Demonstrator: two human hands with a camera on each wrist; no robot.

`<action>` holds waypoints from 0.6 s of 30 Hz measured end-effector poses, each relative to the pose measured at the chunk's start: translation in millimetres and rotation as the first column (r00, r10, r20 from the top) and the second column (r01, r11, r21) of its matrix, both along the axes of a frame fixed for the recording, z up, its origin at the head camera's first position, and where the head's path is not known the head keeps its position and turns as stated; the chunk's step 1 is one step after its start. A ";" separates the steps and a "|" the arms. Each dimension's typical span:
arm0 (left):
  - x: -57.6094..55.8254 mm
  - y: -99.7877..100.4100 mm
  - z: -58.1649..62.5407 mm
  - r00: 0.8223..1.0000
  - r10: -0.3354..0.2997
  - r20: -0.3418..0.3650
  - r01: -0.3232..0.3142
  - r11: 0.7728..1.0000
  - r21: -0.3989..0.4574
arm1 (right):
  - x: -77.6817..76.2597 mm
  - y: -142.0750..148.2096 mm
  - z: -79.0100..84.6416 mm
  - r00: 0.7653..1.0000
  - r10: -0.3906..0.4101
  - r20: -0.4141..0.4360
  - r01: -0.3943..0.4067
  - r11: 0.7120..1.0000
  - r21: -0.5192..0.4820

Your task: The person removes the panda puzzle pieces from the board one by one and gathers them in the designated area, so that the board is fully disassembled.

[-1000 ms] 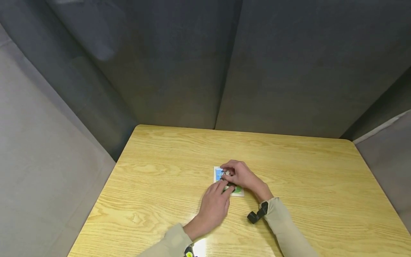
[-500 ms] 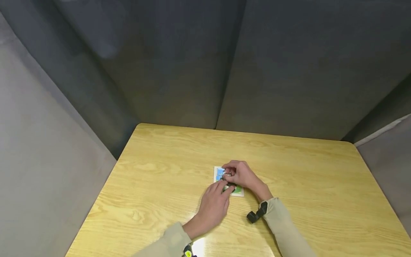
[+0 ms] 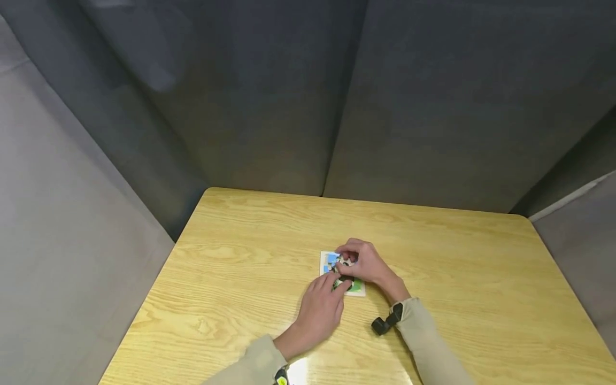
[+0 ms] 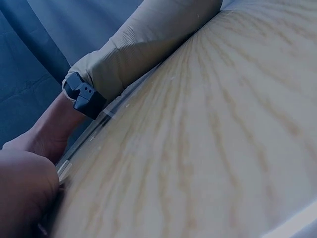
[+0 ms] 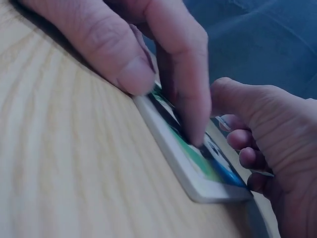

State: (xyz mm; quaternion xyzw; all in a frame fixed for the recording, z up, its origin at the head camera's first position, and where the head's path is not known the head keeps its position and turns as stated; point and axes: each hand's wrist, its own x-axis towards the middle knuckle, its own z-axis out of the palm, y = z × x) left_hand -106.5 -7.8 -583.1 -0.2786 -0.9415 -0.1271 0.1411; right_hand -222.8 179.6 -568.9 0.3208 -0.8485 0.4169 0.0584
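A small jigsaw puzzle [image 3: 357, 286] with a white frame lies flat on the table; its picture has blue, green, black and white parts. My left hand [image 3: 321, 310] rests at its near side, fingertips pressing on the picture. In the right wrist view that left hand [image 5: 168, 44] has one finger down on the picture and the thumb at the frame's edge. Above the far right part is my right hand [image 3: 366, 263], thumb and fingers curled in a pinch. A thin piece edge shows between them in the right wrist view; the fingers hide most of it.
The wooden table [image 3: 240, 283] has rounded back corners. Dark grey curtains [image 3: 269, 107] hang behind it, with paler grey panels [image 3: 62, 214] at the sides. A black wrist camera [image 3: 385, 321] sits on my right wrist, close above the table.
My right hand has shifted slightly right, and more of the blue and white part of the picture shows beside its fingertips. My left hand has stayed nearly still.
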 end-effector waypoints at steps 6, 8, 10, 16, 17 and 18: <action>-2.1 0.8 -2.4 1.000 0.005 0.014 -0.005 1.000 0.002 | -0.4 12.3 3.8 1.000 -0.026 0.012 0.026 1.000 -0.016; -1.2 -0.1 -4.6 1.000 0.003 0.015 -0.003 1.000 0.003 | 0.2 16.8 3.2 0.999 -0.040 0.023 0.041 0.999 -0.008; -0.9 -0.4 -5.9 1.000 0.002 0.015 -0.002 1.000 0.002 | 0.2 22.3 3.2 0.998 -0.055 0.032 0.055 0.998 -0.004; -3.3 2.0 -6.5 1.000 0.008 0.012 -0.008 1.000 0.012 | -4.1 42.9 7.0 0.992 -0.117 0.055 0.116 0.993 0.014; -3.4 2.3 -6.3 1.000 0.008 0.010 -0.008 1.000 0.013 | -4.6 46.7 7.4 0.991 -0.125 0.054 0.124 0.992 0.023; -3.5 2.6 -6.5 1.000 0.010 0.009 -0.010 1.000 0.015 | -5.2 50.6 7.8 0.989 -0.135 0.056 0.134 0.991 0.032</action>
